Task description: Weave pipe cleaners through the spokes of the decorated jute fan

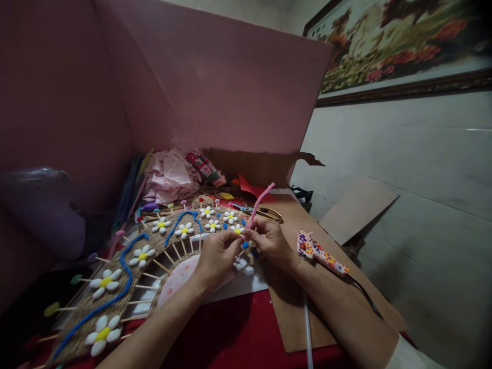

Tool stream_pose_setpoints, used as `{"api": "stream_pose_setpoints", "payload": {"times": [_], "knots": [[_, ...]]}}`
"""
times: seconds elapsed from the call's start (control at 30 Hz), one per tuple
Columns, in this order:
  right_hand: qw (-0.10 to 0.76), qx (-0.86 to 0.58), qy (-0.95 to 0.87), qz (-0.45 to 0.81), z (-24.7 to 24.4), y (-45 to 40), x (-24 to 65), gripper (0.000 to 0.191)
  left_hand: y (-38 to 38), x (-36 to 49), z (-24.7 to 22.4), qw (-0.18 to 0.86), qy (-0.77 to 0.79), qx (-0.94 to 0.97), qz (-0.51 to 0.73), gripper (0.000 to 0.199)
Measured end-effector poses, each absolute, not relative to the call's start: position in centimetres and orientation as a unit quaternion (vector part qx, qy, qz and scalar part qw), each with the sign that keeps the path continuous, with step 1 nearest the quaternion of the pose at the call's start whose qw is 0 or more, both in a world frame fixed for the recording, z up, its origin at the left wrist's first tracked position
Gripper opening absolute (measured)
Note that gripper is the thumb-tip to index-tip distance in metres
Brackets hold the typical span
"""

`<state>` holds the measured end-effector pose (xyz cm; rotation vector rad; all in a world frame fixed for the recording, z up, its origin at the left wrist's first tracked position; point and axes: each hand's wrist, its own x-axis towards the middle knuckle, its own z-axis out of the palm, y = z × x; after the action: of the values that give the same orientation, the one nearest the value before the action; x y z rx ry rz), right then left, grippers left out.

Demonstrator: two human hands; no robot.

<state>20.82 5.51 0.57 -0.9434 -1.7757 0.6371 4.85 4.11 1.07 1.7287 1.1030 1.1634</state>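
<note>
A pink pipe cleaner [262, 202] stands up from the pinched fingers of my right hand [273, 245]. My left hand [218, 257] is pinched too, its fingertips meeting those of the right at the lower end of the pipe cleaner, which is mostly hidden. Beneath both hands lies a curved craft piece wrapped in brown twine [117, 259], with sticks poking out of its edges. White daisies with yellow centres [105, 283] sit on the twine, and a wavy blue pipe cleaner [126, 266] runs along it. Pale pink fabric [180, 279] fills part of the inner curve.
A flower-patterned glue gun [321, 254] with a clear glue stick [307, 328] lies on cardboard [284, 307] by my right forearm. Gold-handled scissors [271, 214], crumpled pink fabric [171, 174] and a tube [205, 166] are behind. A red cloth [234, 333] covers the front.
</note>
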Motion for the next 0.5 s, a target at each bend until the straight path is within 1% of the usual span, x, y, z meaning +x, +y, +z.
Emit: {"api": "stream_pose_setpoints", "payload": {"times": [0.1, 0.2, 0.33, 0.5], "knots": [[0.494, -0.391, -0.735, 0.252, 0.7, 5.3, 20.7, 0.015, 3.9, 4.8, 1.0, 0.301, 0.432, 0.720, 0.453, 0.017], [0.500, -0.391, -0.732, 0.246, 0.8, 5.2, 20.6, 0.015, 3.7, 4.8, 1.0, 0.259, 0.441, 0.727, 0.459, 0.017], [0.496, -0.393, -0.740, 0.229, 1.0, 5.0, 20.5, 0.016, 3.7, 4.7, 1.1, 0.241, 0.452, 0.713, 0.479, 0.016], [0.477, -0.385, -0.774, 0.162, 1.3, 4.4, 20.4, 0.011, 3.5, 4.7, 1.0, 0.246, 0.444, 0.704, 0.497, 0.016]]}}
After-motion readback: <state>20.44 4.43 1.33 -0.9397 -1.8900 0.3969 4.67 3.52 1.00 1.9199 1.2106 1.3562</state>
